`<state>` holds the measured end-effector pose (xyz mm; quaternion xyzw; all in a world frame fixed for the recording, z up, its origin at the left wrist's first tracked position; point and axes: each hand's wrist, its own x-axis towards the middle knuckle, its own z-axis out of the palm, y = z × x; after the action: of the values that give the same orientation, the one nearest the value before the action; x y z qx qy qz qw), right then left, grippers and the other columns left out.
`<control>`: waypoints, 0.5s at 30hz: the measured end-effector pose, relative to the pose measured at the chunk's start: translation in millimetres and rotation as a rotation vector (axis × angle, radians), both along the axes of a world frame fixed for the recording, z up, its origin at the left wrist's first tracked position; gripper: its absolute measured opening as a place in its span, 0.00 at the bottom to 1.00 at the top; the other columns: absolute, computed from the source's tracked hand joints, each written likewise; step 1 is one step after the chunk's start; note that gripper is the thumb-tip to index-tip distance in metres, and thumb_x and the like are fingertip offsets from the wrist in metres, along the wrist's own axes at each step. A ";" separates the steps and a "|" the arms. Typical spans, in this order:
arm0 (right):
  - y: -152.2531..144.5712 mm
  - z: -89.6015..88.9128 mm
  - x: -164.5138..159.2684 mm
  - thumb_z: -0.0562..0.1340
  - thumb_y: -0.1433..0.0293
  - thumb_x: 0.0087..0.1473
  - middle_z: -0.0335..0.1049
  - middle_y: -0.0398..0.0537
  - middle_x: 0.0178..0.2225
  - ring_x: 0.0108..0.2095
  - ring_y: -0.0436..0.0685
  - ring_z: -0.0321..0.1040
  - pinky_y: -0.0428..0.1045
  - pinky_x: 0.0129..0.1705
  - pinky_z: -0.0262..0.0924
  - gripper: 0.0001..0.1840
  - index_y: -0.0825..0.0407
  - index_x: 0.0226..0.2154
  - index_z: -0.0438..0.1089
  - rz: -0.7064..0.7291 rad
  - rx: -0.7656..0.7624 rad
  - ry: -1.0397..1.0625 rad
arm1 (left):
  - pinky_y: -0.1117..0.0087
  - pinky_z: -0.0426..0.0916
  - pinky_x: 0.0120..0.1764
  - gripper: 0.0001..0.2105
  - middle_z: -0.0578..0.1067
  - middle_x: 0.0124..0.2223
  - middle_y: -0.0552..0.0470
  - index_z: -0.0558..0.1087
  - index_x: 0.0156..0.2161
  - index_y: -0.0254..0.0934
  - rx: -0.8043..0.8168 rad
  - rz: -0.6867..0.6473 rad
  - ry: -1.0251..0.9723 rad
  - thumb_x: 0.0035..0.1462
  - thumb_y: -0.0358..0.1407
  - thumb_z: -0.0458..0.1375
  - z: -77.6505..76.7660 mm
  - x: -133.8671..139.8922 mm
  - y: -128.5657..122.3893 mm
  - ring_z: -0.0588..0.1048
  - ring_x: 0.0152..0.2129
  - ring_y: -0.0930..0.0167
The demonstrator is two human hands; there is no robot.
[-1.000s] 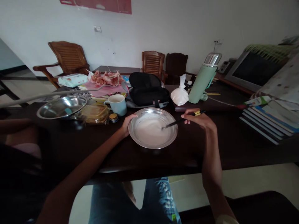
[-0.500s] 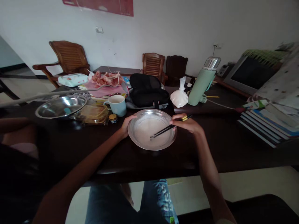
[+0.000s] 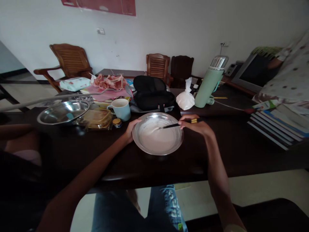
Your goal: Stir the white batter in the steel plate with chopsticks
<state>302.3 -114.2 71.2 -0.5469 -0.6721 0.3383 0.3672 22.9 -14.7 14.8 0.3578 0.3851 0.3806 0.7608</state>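
A shiny metal bowl (image 3: 158, 152) sits on the dark table, holding a pale, creamy liquid (image 3: 156, 138). My left hand (image 3: 132, 129) grips the bowl's left rim, its thumb along the edge. Black chopsticks (image 3: 172, 125) with gold bands are pinched in my right hand (image 3: 196, 125) at the bowl's right side. Their tips dip into the liquid near the middle, where streaks show on its surface. Beyond the bowl's left side stand a light blue mug (image 3: 122, 111) and a small lidded jar (image 3: 117, 122).
An empty metal basin (image 3: 45, 120) and packaged food (image 3: 98, 119) lie left. Behind are a black bag (image 3: 152, 93), a tied white bag (image 3: 185, 100) and a green thermos (image 3: 209, 87). Books (image 3: 275, 129) are stacked right. Another person's arm (image 3: 18, 130) rests at left; a person in spotted clothing (image 3: 287, 80) stands right.
My right hand has swung the chopstick tips away from me across the liquid, and the chopsticks lie flatter. My left hand stays on the rim. The person at right has moved in front of the television.
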 end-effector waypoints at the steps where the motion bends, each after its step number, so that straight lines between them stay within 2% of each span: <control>1: -1.7 1.0 3.7 0.65 0.60 0.49 0.74 0.45 0.23 0.26 0.53 0.72 0.49 0.31 0.67 0.11 0.51 0.26 0.70 -0.035 0.001 0.006 | 0.68 0.68 0.31 0.14 0.78 0.25 0.53 0.76 0.41 0.35 -0.001 0.001 0.001 0.50 0.34 0.54 0.0 -0.1 0.0 0.74 0.22 0.67; 2: -3.5 2.0 6.5 0.65 0.60 0.48 0.73 0.45 0.23 0.24 0.53 0.72 0.48 0.29 0.67 0.12 0.52 0.26 0.70 -0.032 -0.018 0.009 | 0.68 0.68 0.31 0.14 0.78 0.25 0.53 0.76 0.42 0.36 -0.001 0.000 0.001 0.50 0.34 0.54 0.1 -0.1 0.0 0.74 0.22 0.67; 4: -5.1 2.4 6.6 0.66 0.60 0.47 0.74 0.45 0.23 0.23 0.52 0.71 0.48 0.28 0.67 0.12 0.53 0.26 0.70 0.067 -0.097 0.012 | 0.68 0.68 0.31 0.14 0.78 0.26 0.53 0.76 0.42 0.35 0.004 0.004 0.003 0.50 0.34 0.54 -0.1 0.0 0.2 0.73 0.22 0.68; 7: -1.1 -1.2 -2.7 0.65 0.61 0.48 0.75 0.45 0.24 0.26 0.53 0.73 0.49 0.31 0.68 0.11 0.53 0.28 0.71 0.174 -0.138 0.032 | 0.68 0.67 0.31 0.12 0.77 0.24 0.53 0.77 0.39 0.35 0.017 0.011 0.010 0.49 0.33 0.54 -0.8 0.1 0.9 0.74 0.22 0.67; 12: -0.1 -1.5 4.6 0.64 0.62 0.50 0.74 0.45 0.24 0.27 0.54 0.73 0.49 0.32 0.67 0.09 0.52 0.27 0.71 -0.044 0.031 0.017 | 0.69 0.68 0.31 0.11 0.78 0.24 0.53 0.77 0.37 0.36 0.009 0.006 0.003 0.51 0.33 0.53 -1.5 0.0 0.8 0.73 0.22 0.68; 15: -3.3 0.3 5.9 0.64 0.62 0.50 0.75 0.45 0.24 0.27 0.55 0.73 0.50 0.32 0.67 0.10 0.52 0.27 0.72 0.076 -0.040 -0.040 | 0.70 0.68 0.30 0.11 0.77 0.24 0.52 0.77 0.34 0.35 0.000 0.006 0.014 0.52 0.33 0.52 -2.1 -0.1 1.3 0.73 0.21 0.69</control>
<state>308.3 -117.4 71.6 -0.5348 -0.6926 0.3542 0.3298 22.8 -13.4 12.7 0.3592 0.3913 0.3803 0.7571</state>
